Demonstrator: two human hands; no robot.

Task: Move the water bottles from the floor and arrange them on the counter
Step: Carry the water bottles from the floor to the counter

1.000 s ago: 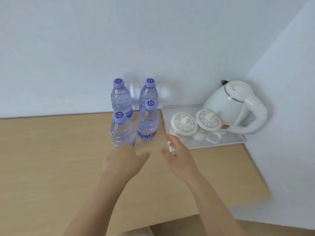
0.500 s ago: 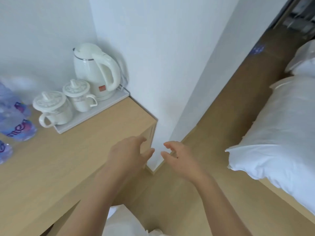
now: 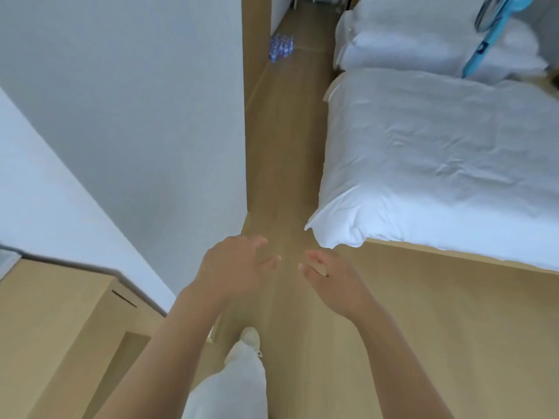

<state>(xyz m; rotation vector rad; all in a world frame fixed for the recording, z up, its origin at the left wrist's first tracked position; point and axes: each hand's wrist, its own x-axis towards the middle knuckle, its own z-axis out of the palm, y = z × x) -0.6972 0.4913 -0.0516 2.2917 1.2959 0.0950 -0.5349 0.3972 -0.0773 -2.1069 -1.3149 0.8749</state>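
Wood-look floor (image 3: 408, 328) runs down a narrow passage between a white wall (image 3: 136, 116) and a bed (image 3: 438, 164) with rumpled white bedding. At lower left sits the pale wooden counter (image 3: 45, 322). Both hands hang over the floor, the left hand (image 3: 233, 267) and right hand (image 3: 332, 282) with fingers loosely spread, holding nothing, fingertips near each other. The bottles (image 3: 281, 49), a blurry blue-capped cluster, stand far down the passage by the wall.
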